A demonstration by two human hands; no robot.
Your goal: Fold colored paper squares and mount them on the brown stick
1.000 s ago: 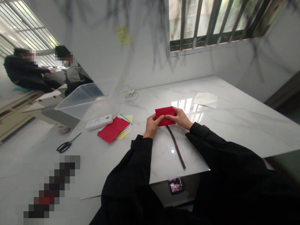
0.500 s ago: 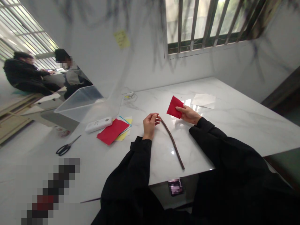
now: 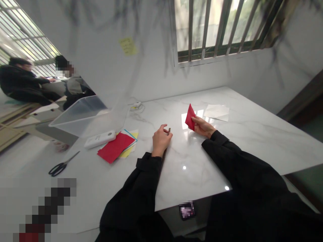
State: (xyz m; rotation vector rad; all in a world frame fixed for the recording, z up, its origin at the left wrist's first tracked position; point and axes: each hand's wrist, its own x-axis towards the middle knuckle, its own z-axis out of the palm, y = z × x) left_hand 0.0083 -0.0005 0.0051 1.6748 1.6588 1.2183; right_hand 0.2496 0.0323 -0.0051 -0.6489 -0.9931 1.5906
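Two hands are at work over the white marble table (image 3: 252,141), each with its own thing. Nearest, the left hand (image 3: 160,141) has its fingers curled shut around a thin dark stick (image 3: 168,129); only the tip shows past the knuckles, and the rest seems to run back under the wrist along the black sleeve, though that part is hard to make out. A little farther and to the right, the right hand (image 3: 203,127) pinches a folded red paper (image 3: 190,116) between thumb and fingers, holding it up off the table on edge, well apart from the stick.

As to progress, the red paper looks already folded into a small pointed shape, and the stick is picked up, but the two are not joined: that part seems still to be done.

To the left lie a stack of coloured sheets (image 3: 116,150) with a red one on top, a white remote-like device (image 3: 100,139) touching its far edge, and scissors (image 3: 60,165) nearer the table's left edge. Beyond stand a clear plastic bin (image 3: 80,114) and, past the right hand, a white sheet (image 3: 217,112). Far left, two other people (image 3: 37,85) sit at another table.
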